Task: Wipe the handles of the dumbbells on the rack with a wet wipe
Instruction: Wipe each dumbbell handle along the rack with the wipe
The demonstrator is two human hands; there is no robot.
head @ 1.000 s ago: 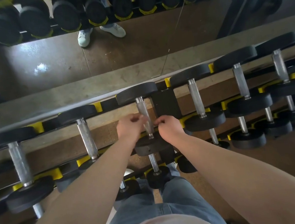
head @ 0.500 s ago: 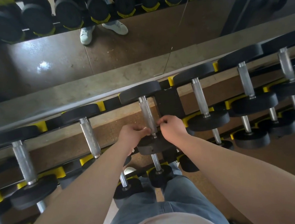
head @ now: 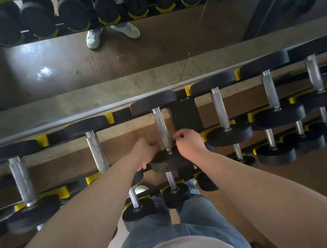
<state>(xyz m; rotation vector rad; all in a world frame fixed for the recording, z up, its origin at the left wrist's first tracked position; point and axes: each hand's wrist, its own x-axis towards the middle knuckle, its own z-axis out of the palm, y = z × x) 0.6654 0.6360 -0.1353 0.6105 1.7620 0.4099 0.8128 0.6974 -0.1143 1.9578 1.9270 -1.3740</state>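
Both your hands sit at the near end of the knurled handle (head: 162,127) of the middle dumbbell (head: 153,104). Your left hand (head: 146,153) is on the handle's left, fingers curled round the wet wipe (head: 162,148), of which only a pale scrap shows against the metal. Your right hand (head: 190,144) is on the handle's right, thumb and fingertips pinched together just beside it, seemingly on the wipe's other end. This dumbbell lies on the rack (head: 184,115), with other dumbbells (head: 221,109) either side of the handle.
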